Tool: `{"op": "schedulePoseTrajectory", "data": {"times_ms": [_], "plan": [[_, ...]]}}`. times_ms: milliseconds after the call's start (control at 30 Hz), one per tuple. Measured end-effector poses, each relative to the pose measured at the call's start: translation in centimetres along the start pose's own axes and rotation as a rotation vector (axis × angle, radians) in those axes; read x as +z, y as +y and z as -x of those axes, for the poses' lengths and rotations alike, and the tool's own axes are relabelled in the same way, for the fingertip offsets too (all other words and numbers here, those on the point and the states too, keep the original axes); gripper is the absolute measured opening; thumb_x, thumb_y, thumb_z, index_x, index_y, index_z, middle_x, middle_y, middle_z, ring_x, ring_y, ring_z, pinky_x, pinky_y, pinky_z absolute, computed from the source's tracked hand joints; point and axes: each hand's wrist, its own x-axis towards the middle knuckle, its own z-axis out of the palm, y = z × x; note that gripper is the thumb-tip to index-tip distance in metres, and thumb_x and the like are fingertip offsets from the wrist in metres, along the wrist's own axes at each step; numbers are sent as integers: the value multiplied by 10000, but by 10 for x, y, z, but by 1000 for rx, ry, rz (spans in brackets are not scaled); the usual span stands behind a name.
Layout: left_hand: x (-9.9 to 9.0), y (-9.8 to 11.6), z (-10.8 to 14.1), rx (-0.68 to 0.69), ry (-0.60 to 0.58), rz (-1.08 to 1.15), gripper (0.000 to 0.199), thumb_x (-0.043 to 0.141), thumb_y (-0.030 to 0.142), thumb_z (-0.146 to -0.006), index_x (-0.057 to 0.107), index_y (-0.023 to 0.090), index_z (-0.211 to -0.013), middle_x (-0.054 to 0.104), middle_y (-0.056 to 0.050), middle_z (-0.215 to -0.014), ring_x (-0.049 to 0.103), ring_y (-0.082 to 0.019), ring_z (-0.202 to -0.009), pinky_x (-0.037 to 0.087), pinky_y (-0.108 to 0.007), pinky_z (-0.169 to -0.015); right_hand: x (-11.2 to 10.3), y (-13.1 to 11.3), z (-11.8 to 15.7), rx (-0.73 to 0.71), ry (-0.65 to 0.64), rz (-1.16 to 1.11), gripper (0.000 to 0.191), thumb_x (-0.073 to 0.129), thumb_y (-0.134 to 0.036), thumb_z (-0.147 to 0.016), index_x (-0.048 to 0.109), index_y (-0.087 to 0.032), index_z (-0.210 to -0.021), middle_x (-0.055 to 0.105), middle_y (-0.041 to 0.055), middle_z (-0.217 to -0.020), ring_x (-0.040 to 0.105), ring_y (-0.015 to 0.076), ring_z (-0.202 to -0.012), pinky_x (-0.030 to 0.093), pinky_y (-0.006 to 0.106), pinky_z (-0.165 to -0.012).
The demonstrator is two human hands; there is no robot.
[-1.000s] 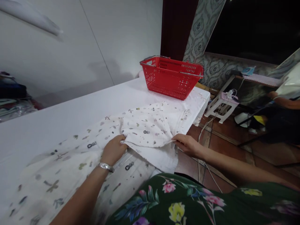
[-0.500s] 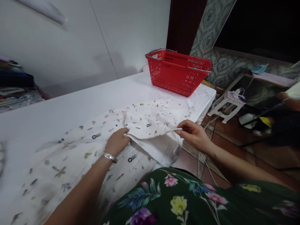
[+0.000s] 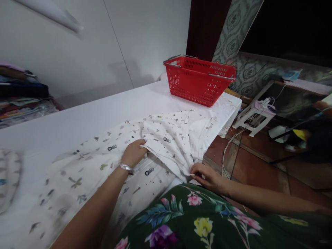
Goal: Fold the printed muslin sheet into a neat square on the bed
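A thin white cloth (image 3: 166, 131) printed with small leaves, twigs and other motifs is spread over the table, with folds across its middle. Its near edge is pinched by my left hand (image 3: 134, 152), the fingers closed on the fabric. Further right, close to my body, my right hand (image 3: 207, 176) pinches a corner of the same cloth and draws it taut into creases. Between the two hands the edge hangs over a lower layer of the printed fabric. What kind of article the cloth is, I cannot tell.
A red shopping basket (image 3: 199, 81) stands at the far right of the white table (image 3: 103, 110). Folded fabric (image 3: 9, 180) lies at the left edge, with stacked textiles (image 3: 23, 93) behind. A white stool (image 3: 255, 116) with cables is on the tiled floor; part of a person shows far right.
My right hand has brought the cloth's corner down and toward my body, closing the gap beneath the edge. My left hand keeps its hold. The view has shifted slightly left.
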Motion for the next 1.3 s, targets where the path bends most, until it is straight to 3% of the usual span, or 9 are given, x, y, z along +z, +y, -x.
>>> {"op": "schedulePoseTrajectory", "data": {"times_ms": [133, 333, 500, 633, 867, 1100, 1300], "plan": [[0, 2, -1, -6, 6, -21, 192, 437, 307, -643, 598, 229, -711, 631, -6, -673, 564, -193, -661, 368, -263, -575, 12, 10, 6, -103, -18, 20, 116, 440, -233, -900, 495, -181, -989, 551, 87, -976, 522, 140, -887, 456, 267, -763], [1, 2, -3, -15, 14, -45, 203, 440, 322, -641, 603, 229, -720, 659, -24, -737, 582, -214, -733, 380, -267, -598, 17, 13, 15, -217, -12, 258, 350, 460, -285, -891, 407, -138, -1204, 495, 161, -1135, 470, 201, -1063, 439, 345, -890], [3, -1, -6, 9, 37, -85, 223, 440, 329, -637, 612, 222, -730, 676, -40, -818, 591, -225, -792, 398, -275, -642, 29, 22, 15, -252, 121, 448, 303, 464, -246, -882, 438, -153, -1170, 529, 148, -1074, 498, 218, -990, 469, 369, -827], [5, -1, -7, 1, 42, -118, 227, 436, 327, -632, 610, 220, -731, 678, -49, -820, 593, -236, -797, 402, -284, -638, 32, 25, 6, -294, 218, 473, 212, 430, -148, -870, 483, -152, -1075, 558, 119, -959, 519, 189, -880, 490, 326, -742], [5, -1, -8, 30, 49, -181, 276, 421, 323, -647, 627, 205, -788, 678, -69, -920, 590, -251, -881, 423, -290, -696, 19, 22, 14, -317, 193, 476, 314, 462, -169, -856, 449, -150, -1169, 532, 137, -1070, 492, 202, -1004, 464, 347, -828], [4, -1, -11, 15, 32, -222, 289, 430, 339, -676, 637, 202, -824, 682, -81, -935, 598, -256, -897, 434, -285, -699, 28, 37, 11, -303, 168, 683, 318, 442, -184, -871, 476, -153, -1186, 562, 133, -1081, 496, 222, -947, 421, 384, -782], [4, 0, -11, -7, 47, -219, 284, 427, 347, -685, 634, 197, -809, 680, -93, -930, 600, -261, -889, 430, -285, -670, 29, 46, -1, -423, 299, 592, 326, 424, -102, -818, 489, -159, -1132, 555, 117, -1002, 477, 214, -907, 431, 371, -741]]}}
